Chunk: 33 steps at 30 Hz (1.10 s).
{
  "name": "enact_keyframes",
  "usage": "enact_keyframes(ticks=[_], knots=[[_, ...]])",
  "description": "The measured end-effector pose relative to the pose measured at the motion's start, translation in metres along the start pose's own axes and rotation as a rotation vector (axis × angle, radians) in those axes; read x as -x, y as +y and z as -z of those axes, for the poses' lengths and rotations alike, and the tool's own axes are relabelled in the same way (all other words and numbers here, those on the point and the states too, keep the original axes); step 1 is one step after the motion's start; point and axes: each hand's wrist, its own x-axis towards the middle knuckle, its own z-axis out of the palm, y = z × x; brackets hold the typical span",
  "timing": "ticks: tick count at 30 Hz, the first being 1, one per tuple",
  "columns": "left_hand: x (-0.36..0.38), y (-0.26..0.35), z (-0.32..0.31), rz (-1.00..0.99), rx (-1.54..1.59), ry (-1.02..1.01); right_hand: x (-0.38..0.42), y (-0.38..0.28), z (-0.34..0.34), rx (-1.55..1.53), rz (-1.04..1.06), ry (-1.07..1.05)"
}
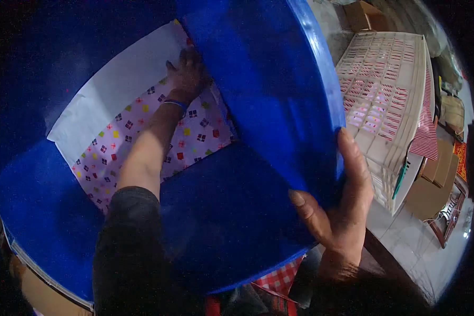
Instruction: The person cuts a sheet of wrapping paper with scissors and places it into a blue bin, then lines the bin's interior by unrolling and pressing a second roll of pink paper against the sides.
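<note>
My left hand [187, 76] reaches deep into a large blue plastic bin [210, 221]. Its fingers are spread and rest toward the far edge of a patterned sheet [142, 126], white with small coloured gift-like prints and a plain white band along one side. The sheet lies against the bottom of the bin, creased near the hand. A band circles the left wrist. My right hand [347, 205] grips the bin's rim [326, 68], thumb on the inner side and fingers over the outer side.
Right of the bin stands a white slatted plastic crate [379, 84], with red-and-white striped material [426, 126] beside it. Flattened cardboard [434, 184] and a brown-framed object [447, 216] are on the tiled floor. Red checked cloth [279, 279] shows below the bin.
</note>
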Motion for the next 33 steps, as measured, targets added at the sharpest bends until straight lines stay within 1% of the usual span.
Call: enact_keyframes(ticks=[2,3,5,6,8,10,11,13,14,16,17,19,20,22,24,25,27,30,33], knots=[[0.000,0.002,0.001,-0.017,0.009,0.039,0.000,0.000,-0.001,-0.002,-0.004,0.020],[-0.001,0.005,-0.002,-0.032,0.014,-0.076,0.000,0.000,-0.002,-0.002,-0.007,0.027],[0.002,0.008,-0.017,-0.049,0.021,-0.195,0.000,0.000,-0.002,0.001,-0.018,0.020],[0.008,0.010,-0.032,-0.057,-0.009,-0.039,0.001,0.000,-0.002,0.003,-0.021,0.016],[0.015,0.015,-0.054,-0.065,-0.038,0.113,0.001,0.001,-0.003,0.011,-0.035,0.030],[0.016,0.022,-0.066,-0.027,0.122,0.279,0.001,0.003,-0.002,0.015,-0.017,0.030],[0.017,0.023,-0.070,-0.032,0.121,0.281,0.001,0.003,-0.002,0.017,-0.008,0.031],[0.021,0.028,-0.070,-0.041,0.232,0.447,0.001,0.004,-0.003,0.013,0.017,0.039],[0.025,0.028,-0.070,-0.043,0.234,0.443,0.001,0.004,-0.003,0.009,0.024,0.041],[0.031,0.025,-0.053,-0.073,0.212,0.289,0.001,0.004,-0.003,0.000,0.035,0.042],[0.031,0.025,-0.052,-0.075,0.212,0.288,0.001,0.004,-0.004,-0.002,0.034,0.041],[0.031,0.026,-0.050,-0.106,0.185,0.144,0.003,0.007,-0.007,-0.045,0.040,0.059],[0.031,0.028,-0.050,-0.107,0.187,0.141,0.003,0.007,-0.008,-0.066,0.042,0.067],[0.031,0.036,-0.046,-0.037,0.118,0.062,0.003,0.007,-0.008,-0.075,0.046,0.077],[0.031,0.041,-0.044,-0.007,0.145,0.058,0.002,0.006,-0.006,-0.067,0.051,0.085],[0.030,0.041,-0.043,0.024,0.174,0.057,0.000,0.005,-0.004,-0.012,0.053,0.066],[0.033,0.042,-0.041,0.018,0.191,0.067,-0.001,0.002,-0.002,0.045,0.057,0.050],[0.034,0.040,-0.037,-0.002,0.234,0.054,-0.001,0.003,-0.006,0.034,0.018,0.056],[0.034,0.038,-0.037,-0.015,0.239,-0.019,0.000,0.010,-0.011,-0.022,0.072,0.104]])
